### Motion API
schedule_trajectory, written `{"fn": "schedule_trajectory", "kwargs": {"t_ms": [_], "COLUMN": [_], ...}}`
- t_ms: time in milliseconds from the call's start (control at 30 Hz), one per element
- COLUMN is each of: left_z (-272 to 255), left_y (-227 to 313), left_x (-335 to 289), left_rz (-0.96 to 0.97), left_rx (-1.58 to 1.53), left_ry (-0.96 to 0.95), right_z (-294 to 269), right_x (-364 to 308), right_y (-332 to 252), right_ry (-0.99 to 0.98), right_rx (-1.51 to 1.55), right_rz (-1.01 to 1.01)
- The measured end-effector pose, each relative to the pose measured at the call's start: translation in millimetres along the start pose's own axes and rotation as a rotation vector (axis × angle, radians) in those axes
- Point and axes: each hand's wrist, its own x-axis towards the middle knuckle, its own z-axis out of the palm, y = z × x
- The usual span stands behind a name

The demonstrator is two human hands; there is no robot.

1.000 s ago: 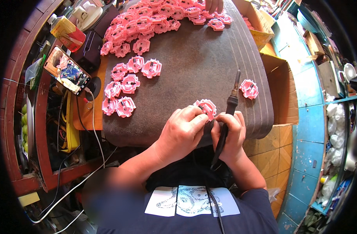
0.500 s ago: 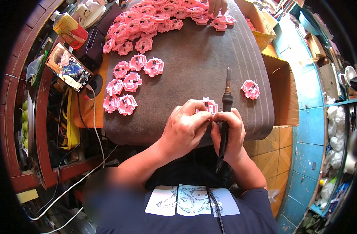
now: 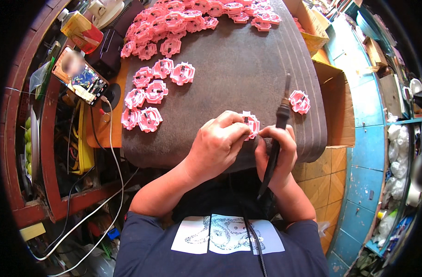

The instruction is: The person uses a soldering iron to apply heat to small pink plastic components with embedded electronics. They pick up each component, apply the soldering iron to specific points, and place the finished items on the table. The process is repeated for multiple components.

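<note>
Left hand (image 3: 221, 142): fingers closed on a pink part (image 3: 253, 125) over the table (image 3: 220, 74), partly covering it. Right hand (image 3: 281, 147): fingers curled around a soldering iron (image 3: 283, 118), tip upward; whether the fingertips pinch anything else is indeterminable. Apparent step: two-handed work on the part; proceeding calls for a steady grip.

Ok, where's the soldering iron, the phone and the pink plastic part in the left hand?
Soldering iron (image 3: 281, 122): head view, on its black handle.
Smartphone (image 3: 84, 81): head view, on its lit screen.
Held pink plastic part (image 3: 254, 125): head view, on its uncovered right side.
</note>
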Motion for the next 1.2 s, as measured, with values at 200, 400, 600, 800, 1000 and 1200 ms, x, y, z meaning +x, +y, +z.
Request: {"fn": "schedule_trajectory", "kwargs": {"t_ms": [200, 400, 600, 800, 1000, 1200], "left_z": [1, 2, 4, 2, 3, 4], "left_y": [3, 3, 1, 4, 4, 4], "left_x": [1, -1, -1, 3, 2, 2], "left_rz": [-0.025, -0.035, -0.023, 0.007, 0.000, -0.005], "left_rx": [0.024, 0.003, 0.016, 0.027, 0.020, 0.032], "left_ry": [0.024, 0.064, 0.053, 0.044, 0.055, 0.067], "right_z": [-1, 5, 1, -31, -65, -74], "right_x": [-4, -4, 0, -22, -13, -16], "right_y": [-2, 3, 1, -6, -25, -36], "right_ry": [-0.061, -0.030, -0.050, 0.045, -0.021, -0.136], "right_rx": [-0.035, -0.028, -0.013, 0.135, 0.008, 0.024], "right_rz": [-0.158, -0.123, -0.100, 0.048, -0.076, -0.044]}}
